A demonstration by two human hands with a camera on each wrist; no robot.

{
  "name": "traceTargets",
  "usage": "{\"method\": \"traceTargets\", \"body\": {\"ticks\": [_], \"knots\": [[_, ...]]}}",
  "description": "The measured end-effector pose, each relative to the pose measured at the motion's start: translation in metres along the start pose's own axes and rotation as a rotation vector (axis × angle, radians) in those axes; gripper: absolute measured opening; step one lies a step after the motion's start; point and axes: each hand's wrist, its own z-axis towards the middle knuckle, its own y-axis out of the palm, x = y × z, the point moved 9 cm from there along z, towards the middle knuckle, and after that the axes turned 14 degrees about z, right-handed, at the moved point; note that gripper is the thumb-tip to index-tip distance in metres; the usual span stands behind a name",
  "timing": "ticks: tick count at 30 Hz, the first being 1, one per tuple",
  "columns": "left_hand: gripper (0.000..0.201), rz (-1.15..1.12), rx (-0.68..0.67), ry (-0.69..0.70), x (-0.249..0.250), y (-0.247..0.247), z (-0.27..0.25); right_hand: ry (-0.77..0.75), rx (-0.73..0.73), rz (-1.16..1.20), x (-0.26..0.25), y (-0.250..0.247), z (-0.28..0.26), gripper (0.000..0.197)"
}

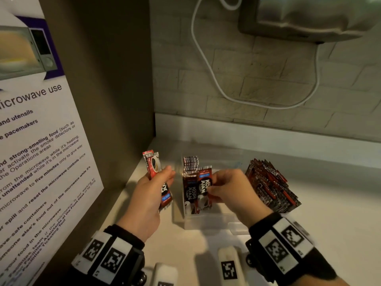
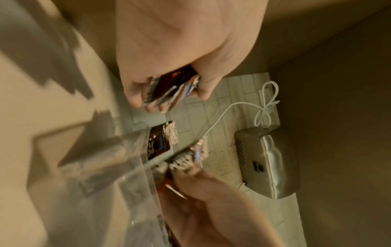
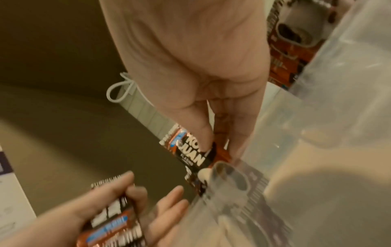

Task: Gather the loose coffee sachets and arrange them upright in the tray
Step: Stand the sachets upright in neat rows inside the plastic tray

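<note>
My left hand (image 1: 153, 188) grips a small stack of red-and-black coffee sachets (image 1: 153, 165), held up to the left of the clear plastic tray (image 1: 208, 222); the stack's edges (image 2: 169, 91) show between my fingers. My right hand (image 1: 224, 188) pinches one sachet marked KOPI JUAN (image 1: 205, 188) upright in the tray's left end, beside other sachets standing there (image 1: 190, 178). The right wrist view shows my thumb pressing that sachet (image 3: 190, 153) just inside the tray wall (image 3: 275, 133). More sachets (image 1: 270, 184) fill the tray's right side, leaning.
The tray stands on a pale counter (image 1: 329, 213) in a corner. A brown side panel with a microwave notice (image 1: 41, 162) rises at the left. A tiled wall (image 1: 268, 83) carries a white cable (image 1: 206, 58) and a metal dispenser (image 1: 309, 15). White devices (image 1: 228, 265) lie near the front edge.
</note>
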Motion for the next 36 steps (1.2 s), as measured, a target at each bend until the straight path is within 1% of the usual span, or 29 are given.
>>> {"method": "traceTargets", "body": {"ticks": [2, 3, 5, 7, 8, 10, 12, 13, 16, 17, 21, 23, 29, 31, 33, 36], "knots": [[0.009, -0.033, -0.085, -0.029, -0.002, 0.013, -0.008, 0.039, 0.006, -0.112, 0.013, 0.007, 0.007, 0.021], [0.011, -0.056, -0.126, -0.037, -0.003, 0.020, -0.012, 0.041, 0.017, -0.152, 0.017, 0.010, 0.011, 0.023], [0.025, -0.072, -0.184, -0.047, -0.004, 0.030, -0.018, 0.037, 0.020, -0.232, 0.021, 0.018, 0.016, 0.025], [0.041, -0.051, -0.194, -0.064, -0.007, 0.034, -0.021, 0.036, -0.016, -0.332, 0.022, 0.026, 0.017, 0.029], [0.042, -0.039, -0.195, -0.067, -0.008, 0.035, -0.020, 0.026, -0.035, -0.372, 0.021, 0.029, 0.017, 0.034], [0.034, -0.020, -0.193, -0.059, -0.009, 0.036, -0.019, 0.022, -0.085, -0.435, 0.020, 0.035, 0.015, 0.041], [0.030, -0.001, -0.197, -0.049, -0.009, 0.040, -0.019, 0.022, -0.173, -0.464, 0.023, 0.045, 0.014, 0.039], [0.030, 0.008, -0.193, -0.046, -0.009, 0.041, -0.018, 0.020, -0.218, -0.463, 0.025, 0.050, 0.013, 0.041], [0.030, 0.017, -0.169, -0.048, -0.009, 0.044, -0.016, 0.004, -0.269, -0.485, 0.031, 0.057, 0.013, 0.065], [0.030, 0.019, -0.165, -0.049, -0.008, 0.045, -0.015, -0.006, -0.269, -0.488, 0.033, 0.058, 0.014, 0.067], [0.031, 0.019, -0.157, -0.045, -0.007, 0.048, -0.013, -0.001, -0.255, -0.510, 0.032, 0.056, 0.014, 0.052], [0.030, 0.021, -0.151, -0.047, -0.008, 0.048, -0.013, 0.016, -0.251, -0.532, 0.032, 0.055, 0.013, 0.050], [0.029, -0.019, -0.142, -0.023, -0.007, 0.041, -0.012, 0.023, -0.240, -0.478, 0.029, 0.052, 0.011, 0.053], [0.022, -0.060, -0.141, 0.015, 0.000, 0.034, -0.012, 0.039, -0.223, -0.430, 0.026, 0.047, 0.009, 0.055], [0.011, -0.073, -0.108, 0.055, 0.010, 0.022, -0.011, 0.053, -0.188, -0.354, 0.019, 0.039, 0.004, 0.058], [0.011, -0.016, -0.031, 0.084, 0.024, 0.001, -0.007, 0.023, -0.102, -0.158, -0.001, 0.023, -0.005, 0.065]]}}
